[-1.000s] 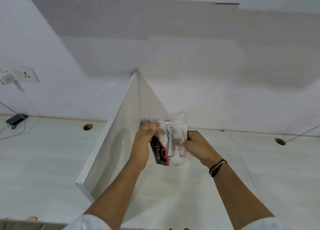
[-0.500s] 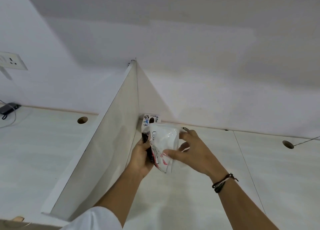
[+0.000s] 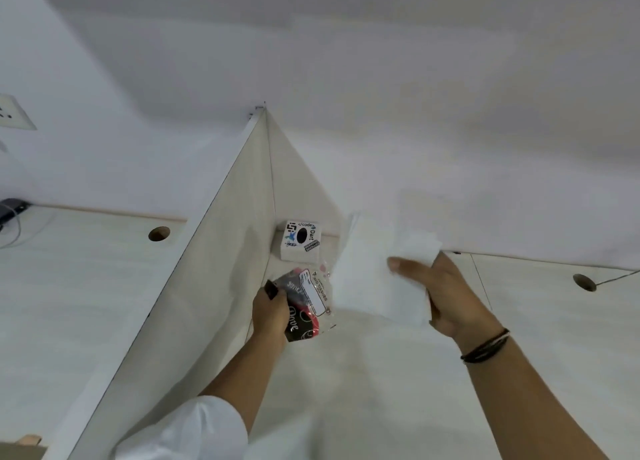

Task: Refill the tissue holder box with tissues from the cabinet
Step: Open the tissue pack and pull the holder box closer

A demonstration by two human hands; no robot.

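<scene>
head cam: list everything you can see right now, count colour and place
tissue holder box: 1, white with stickers, in the corner against the divider
tissue stack: 1, white, in the right hand
wrapper: 1, clear with black and red print, in the left hand
divider panel: 1, off-white, upright left of centre
desk: 1, pale wood-grain
cable holes: 2, round, left and right
wall socket: 1, white, far left
dark device: 1, far left edge
wristbands: black, right wrist
left hand: 1
right hand: 1
</scene>
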